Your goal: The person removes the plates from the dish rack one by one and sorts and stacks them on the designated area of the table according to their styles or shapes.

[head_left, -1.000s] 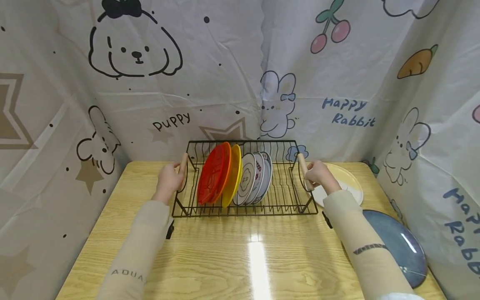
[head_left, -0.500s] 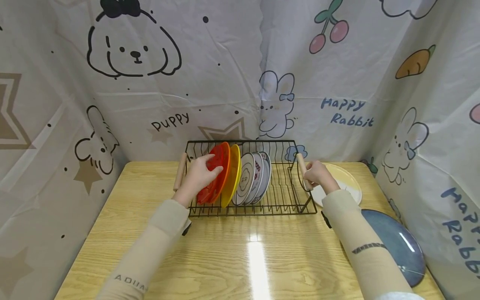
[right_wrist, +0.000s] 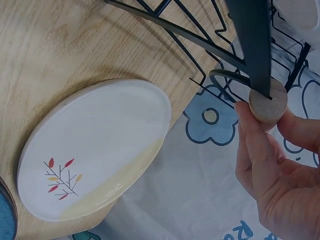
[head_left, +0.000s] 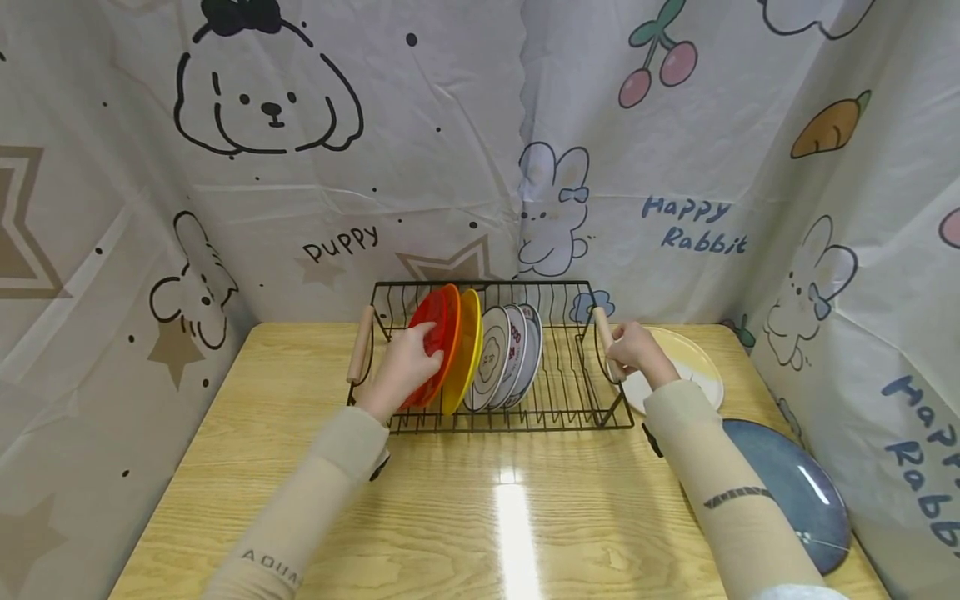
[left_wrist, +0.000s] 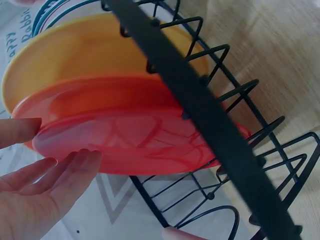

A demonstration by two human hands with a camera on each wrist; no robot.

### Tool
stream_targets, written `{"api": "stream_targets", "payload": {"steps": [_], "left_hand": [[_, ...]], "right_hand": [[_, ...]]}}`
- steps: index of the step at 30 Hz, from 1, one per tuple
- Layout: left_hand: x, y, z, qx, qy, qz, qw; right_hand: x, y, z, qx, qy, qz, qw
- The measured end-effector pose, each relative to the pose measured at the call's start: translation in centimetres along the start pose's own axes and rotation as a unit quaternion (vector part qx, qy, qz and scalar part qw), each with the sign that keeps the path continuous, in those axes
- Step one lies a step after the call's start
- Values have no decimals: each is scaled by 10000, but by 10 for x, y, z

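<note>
A black wire dish rack [head_left: 577,428] holds several plates on edge. My left hand [head_left: 405,367] pinches the rim of the red plate [left_wrist: 150,135] at the left of the row, with thumb [left_wrist: 22,131] and fingers [left_wrist: 82,172] on either side of it. Behind that stand an orange plate [left_wrist: 100,97] and a yellow plate [head_left: 465,362], then patterned white plates [head_left: 491,358]. The right hand [head_left: 637,346] grips the rack's round wooden handle [right_wrist: 268,102] on the right side. Part of the red plate is hidden by my left hand in the head view.
Beyond the right hand, a white and pale yellow oval plate [right_wrist: 100,145] lies on the wooden table [head_left: 450,517]. A large blue plate [head_left: 795,492] lies nearer, by the right forearm. Printed cloth [head_left: 450,167] hangs behind and along both sides. The left wooden handle [head_left: 362,346] stands beside my left wrist.
My left hand has let go of the left wooden handle, moved right to the red plate and closed its fingers on the rim. The right hand has stayed on its handle.
</note>
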State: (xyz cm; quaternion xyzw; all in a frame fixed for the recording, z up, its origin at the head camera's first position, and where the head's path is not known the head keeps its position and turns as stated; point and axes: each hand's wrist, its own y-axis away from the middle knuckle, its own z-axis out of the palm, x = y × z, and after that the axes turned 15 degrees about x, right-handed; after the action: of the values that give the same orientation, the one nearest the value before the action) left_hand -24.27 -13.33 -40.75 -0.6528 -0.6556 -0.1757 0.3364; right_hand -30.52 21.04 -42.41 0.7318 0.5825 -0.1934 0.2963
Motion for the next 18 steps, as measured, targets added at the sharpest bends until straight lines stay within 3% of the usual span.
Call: {"api": "stream_targets", "payload": {"steps": [8,18], "left_hand": [[-4,8,11,192,-115,460,9987],[-9,11,17,509,-313,435,9973]], "right_hand": [[-1,2,0,-1,-24,27,10000],[0,0,2,-1,24,71,10000]]}}
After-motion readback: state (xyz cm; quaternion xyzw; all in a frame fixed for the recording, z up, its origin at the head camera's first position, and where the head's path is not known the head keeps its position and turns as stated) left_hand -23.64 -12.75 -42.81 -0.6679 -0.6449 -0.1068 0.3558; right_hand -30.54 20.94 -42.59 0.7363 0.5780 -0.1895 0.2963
